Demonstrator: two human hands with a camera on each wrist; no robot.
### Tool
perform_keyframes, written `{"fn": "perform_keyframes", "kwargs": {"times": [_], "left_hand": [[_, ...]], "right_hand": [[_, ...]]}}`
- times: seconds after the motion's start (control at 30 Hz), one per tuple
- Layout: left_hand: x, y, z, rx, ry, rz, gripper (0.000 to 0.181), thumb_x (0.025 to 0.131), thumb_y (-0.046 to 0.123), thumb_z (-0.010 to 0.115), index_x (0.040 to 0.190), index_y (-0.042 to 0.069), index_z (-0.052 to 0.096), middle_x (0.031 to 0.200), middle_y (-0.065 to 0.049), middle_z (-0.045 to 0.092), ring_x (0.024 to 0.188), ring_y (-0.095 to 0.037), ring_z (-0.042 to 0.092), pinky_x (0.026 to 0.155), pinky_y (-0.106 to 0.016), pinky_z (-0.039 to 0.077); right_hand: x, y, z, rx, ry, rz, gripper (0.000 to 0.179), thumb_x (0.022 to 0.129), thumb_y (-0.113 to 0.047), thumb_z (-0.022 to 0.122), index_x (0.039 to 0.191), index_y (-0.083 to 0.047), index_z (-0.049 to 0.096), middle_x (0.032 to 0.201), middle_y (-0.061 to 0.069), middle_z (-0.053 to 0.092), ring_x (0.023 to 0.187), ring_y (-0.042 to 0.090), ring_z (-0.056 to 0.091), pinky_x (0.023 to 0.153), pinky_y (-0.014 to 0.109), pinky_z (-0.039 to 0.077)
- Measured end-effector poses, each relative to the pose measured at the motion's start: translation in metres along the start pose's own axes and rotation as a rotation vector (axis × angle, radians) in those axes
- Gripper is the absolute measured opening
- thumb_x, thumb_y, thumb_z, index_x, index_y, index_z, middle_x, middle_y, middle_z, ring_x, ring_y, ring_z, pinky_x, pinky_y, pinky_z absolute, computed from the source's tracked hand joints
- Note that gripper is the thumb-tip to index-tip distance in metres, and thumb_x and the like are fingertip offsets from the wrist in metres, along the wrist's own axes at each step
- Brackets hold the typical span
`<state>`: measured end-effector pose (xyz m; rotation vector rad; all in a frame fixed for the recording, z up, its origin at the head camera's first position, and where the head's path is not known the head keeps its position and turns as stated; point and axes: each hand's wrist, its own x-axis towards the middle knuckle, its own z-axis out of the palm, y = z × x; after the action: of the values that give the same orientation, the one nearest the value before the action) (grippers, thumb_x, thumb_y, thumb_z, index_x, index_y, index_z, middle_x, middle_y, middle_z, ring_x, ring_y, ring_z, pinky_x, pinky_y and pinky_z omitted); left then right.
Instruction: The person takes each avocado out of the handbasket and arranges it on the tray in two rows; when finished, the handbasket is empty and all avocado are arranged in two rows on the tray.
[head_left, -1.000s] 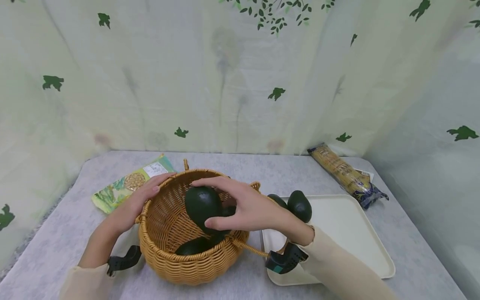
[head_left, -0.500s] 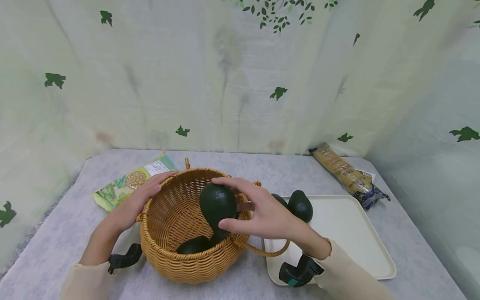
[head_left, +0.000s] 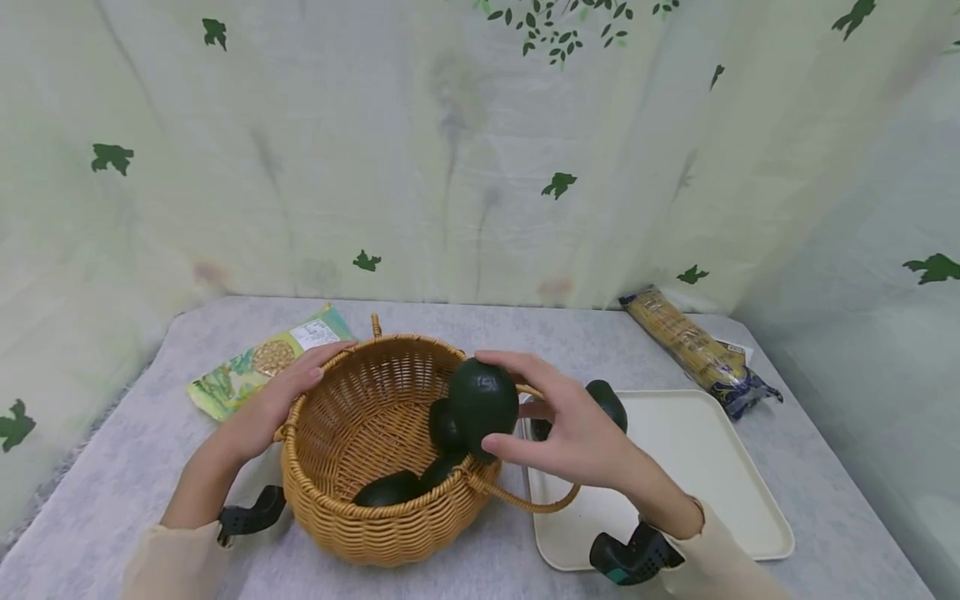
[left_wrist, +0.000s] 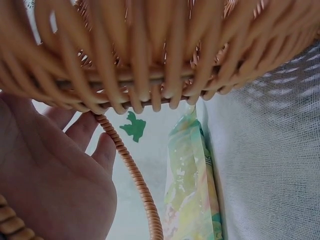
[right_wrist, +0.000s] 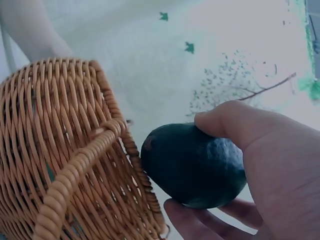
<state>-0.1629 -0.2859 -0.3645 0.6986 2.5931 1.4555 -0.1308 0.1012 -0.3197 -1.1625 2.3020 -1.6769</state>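
Note:
A dark green avocado [head_left: 483,404] is held by my right hand [head_left: 573,429] over the right rim of a brown wicker basket [head_left: 375,533]. In the right wrist view, thumb and fingers grip the avocado [right_wrist: 195,165] from opposite sides, close beside the rim. Inside the basket, several more dark avocados [head_left: 386,489] lie along the front and right. My left hand [head_left: 273,400] rests against the basket's left rim with fingers fairly straight. The left wrist view shows the palm [left_wrist: 55,165] outside the wicker wall; the fingertips are hidden there.
On the right stands a cream tray [head_left: 697,475], with avocados [head_left: 609,404] near its left back corner, partly behind my right hand. A green food packet [head_left: 262,362] lies behind the left hand, and a long pasta packet [head_left: 690,350] at the back right. The basket's handle [head_left: 525,504] droops over the tray.
My right hand has moved right with the avocado, from above the basket's inside to its right rim. More avocados inside have come into view. The left hand stays on the rim.

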Motion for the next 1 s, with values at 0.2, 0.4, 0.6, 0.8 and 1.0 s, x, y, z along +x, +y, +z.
{"fn": "perform_keyframes", "kwargs": {"times": [0.2,0.4,0.6,0.8,1.0], "left_hand": [[0.001,0.001,0.0,0.002,0.002,0.006,0.05,0.114,0.031,0.023,0.162,0.025,0.034,0.164,-0.011,0.034,0.148,-0.042,0.03,0.104,-0.072,0.036],[0.002,0.0,0.001,-0.001,-0.006,0.003,0.05,0.114,0.032,0.023,0.161,0.025,0.035,0.163,-0.01,0.036,0.147,-0.041,0.032,0.104,-0.07,0.036],[0.001,0.0,0.001,-0.019,-0.016,-0.003,0.05,0.113,0.032,0.022,0.162,0.025,0.034,0.163,-0.012,0.034,0.146,-0.042,0.032,0.103,-0.07,0.038],[0.0,0.0,0.001,-0.015,-0.005,-0.011,0.05,0.113,0.032,0.023,0.162,0.025,0.034,0.164,-0.012,0.033,0.148,-0.043,0.029,0.104,-0.072,0.035],[0.0,-0.001,0.0,-0.021,-0.001,-0.014,0.05,0.113,0.032,0.023,0.162,0.025,0.034,0.164,-0.012,0.032,0.147,-0.043,0.03,0.103,-0.071,0.037]], "right_hand": [[-0.007,0.002,-0.011,-0.039,-0.001,-0.031,0.072,0.092,-0.008,0.078,0.154,-0.021,0.046,0.149,0.004,0.053,0.125,0.022,0.061,0.092,0.038,0.059],[-0.011,0.003,-0.021,-0.08,-0.016,0.001,0.07,0.093,-0.011,0.078,0.154,-0.025,0.046,0.15,0.001,0.052,0.124,0.022,0.063,0.093,0.036,0.058],[-0.014,0.003,-0.029,-0.107,-0.043,0.004,0.071,0.093,-0.011,0.078,0.154,-0.024,0.045,0.152,0.001,0.05,0.124,0.022,0.063,0.093,0.035,0.058],[-0.015,0.004,-0.041,-0.12,-0.037,0.0,0.071,0.092,-0.008,0.078,0.153,-0.021,0.046,0.149,0.003,0.052,0.122,0.022,0.062,0.088,0.036,0.06],[-0.018,0.006,-0.056,-0.187,-0.013,0.007,0.073,0.089,-0.008,0.08,0.152,-0.023,0.046,0.15,0.003,0.051,0.125,0.023,0.06,0.089,0.035,0.06]]}}
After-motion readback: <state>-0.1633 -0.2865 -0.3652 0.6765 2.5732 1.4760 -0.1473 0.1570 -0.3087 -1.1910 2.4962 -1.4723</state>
